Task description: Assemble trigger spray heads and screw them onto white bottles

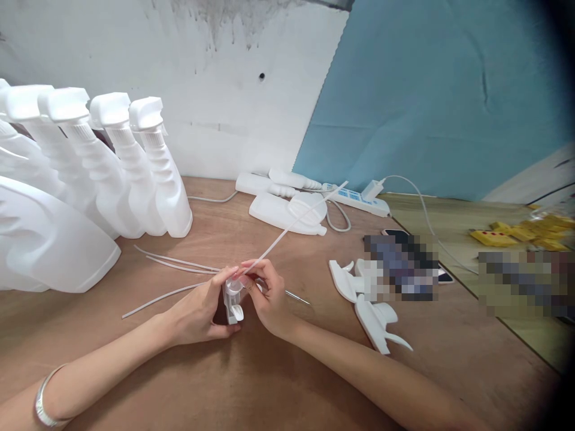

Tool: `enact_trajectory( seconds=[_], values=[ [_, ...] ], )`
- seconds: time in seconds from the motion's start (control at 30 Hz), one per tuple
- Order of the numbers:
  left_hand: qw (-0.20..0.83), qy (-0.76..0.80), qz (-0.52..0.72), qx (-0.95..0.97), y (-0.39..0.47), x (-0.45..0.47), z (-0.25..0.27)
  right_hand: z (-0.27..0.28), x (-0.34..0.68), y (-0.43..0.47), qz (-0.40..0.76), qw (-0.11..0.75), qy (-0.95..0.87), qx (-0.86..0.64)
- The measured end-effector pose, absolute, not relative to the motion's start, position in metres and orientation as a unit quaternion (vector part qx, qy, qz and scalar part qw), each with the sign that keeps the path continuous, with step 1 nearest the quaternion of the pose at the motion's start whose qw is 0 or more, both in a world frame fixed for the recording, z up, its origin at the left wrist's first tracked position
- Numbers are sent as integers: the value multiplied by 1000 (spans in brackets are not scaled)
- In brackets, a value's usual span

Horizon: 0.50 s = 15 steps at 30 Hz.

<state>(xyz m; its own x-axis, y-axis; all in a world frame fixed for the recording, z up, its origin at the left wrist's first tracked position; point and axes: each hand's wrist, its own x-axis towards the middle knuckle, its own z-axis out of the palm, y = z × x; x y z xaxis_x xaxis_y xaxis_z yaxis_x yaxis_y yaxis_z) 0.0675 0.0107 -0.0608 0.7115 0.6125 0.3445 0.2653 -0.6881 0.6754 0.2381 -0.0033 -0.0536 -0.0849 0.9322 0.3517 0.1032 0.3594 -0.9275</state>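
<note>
My left hand [202,308] is closed round a white spray trigger head [232,304], its round collar turned up. In my right hand [267,296] the fingers pinch a thin white plastic tube [287,230] close to its lower end. That end meets the collar; whether it sits inside is hidden by my fingers. From there the tube slants up and away to the right. More loose tubes [166,297] lie on the table left of my hands. A thin metal tool [297,297] pokes out beyond my right hand, its other end covered.
White spray bottles [168,197] with heads stand in a row at left. Flat white bottles [278,212] lie by the wall near a power strip [359,200]. Two trigger heads [372,323] rest at right, beside a blurred phone [404,266]. Yellow pieces [521,233] lie far right.
</note>
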Motion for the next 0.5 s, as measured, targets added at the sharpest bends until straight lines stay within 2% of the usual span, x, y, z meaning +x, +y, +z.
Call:
enact_trajectory(
  seconds=[0.5],
  values=[
    [287,215,284,889,13,71,-47,-53,238,-3,341,523,-657,-422]
  ],
)
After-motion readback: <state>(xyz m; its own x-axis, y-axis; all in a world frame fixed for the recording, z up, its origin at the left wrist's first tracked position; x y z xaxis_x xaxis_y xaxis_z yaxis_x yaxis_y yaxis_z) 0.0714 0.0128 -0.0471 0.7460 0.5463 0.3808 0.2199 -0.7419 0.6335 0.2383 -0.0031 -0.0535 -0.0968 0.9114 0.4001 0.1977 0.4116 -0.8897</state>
